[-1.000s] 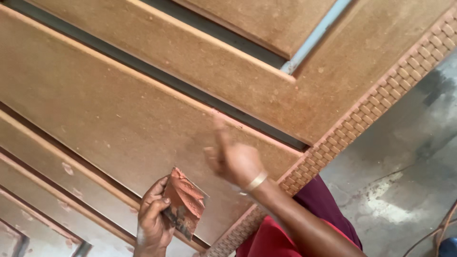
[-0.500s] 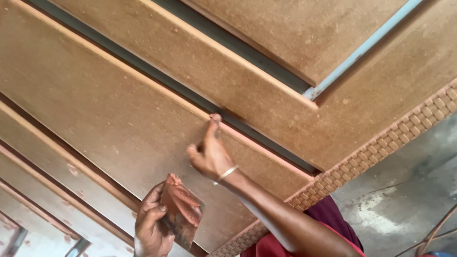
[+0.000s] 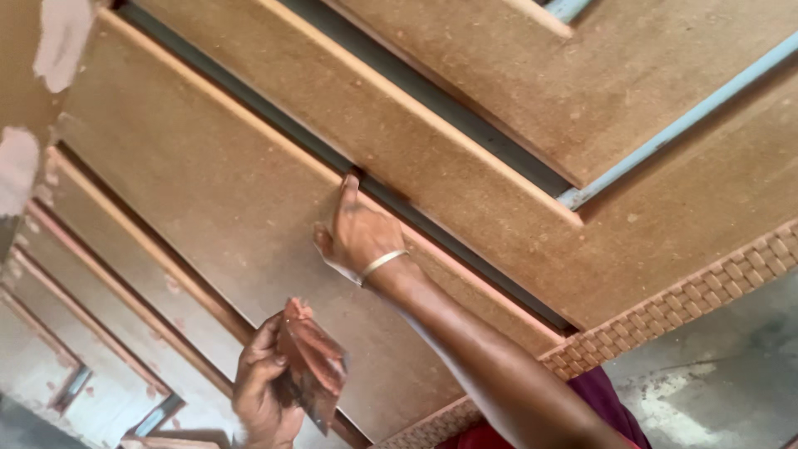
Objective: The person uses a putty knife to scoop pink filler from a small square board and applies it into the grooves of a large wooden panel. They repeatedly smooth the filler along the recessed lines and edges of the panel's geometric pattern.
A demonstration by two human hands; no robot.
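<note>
Both hands work over a large brown fibreboard door panel (image 3: 249, 208) with raised mouldings. Nearest the camera, the left hand (image 3: 264, 391) sits close to the panel's lower edge, fingers curled tight around a folded piece of reddish-brown sandpaper (image 3: 312, 366), which it holds upright and off the board; compared with half a second ago this hand keeps the same grip and much the same place. Farther up, the right hand (image 3: 357, 233), with a thin metal bangle (image 3: 382, 263) at the wrist, has slid a little along the board since then. Its index finger is stretched out, the tip pressed against the pale raised moulding strip (image 3: 432, 108) beside the dark groove (image 3: 465, 249), while the other fingers are loosely bent. Beyond, toward the panel's far right edge, runs a woven-pattern carved border (image 3: 682, 303), then grey concrete floor (image 3: 731, 374).
</note>
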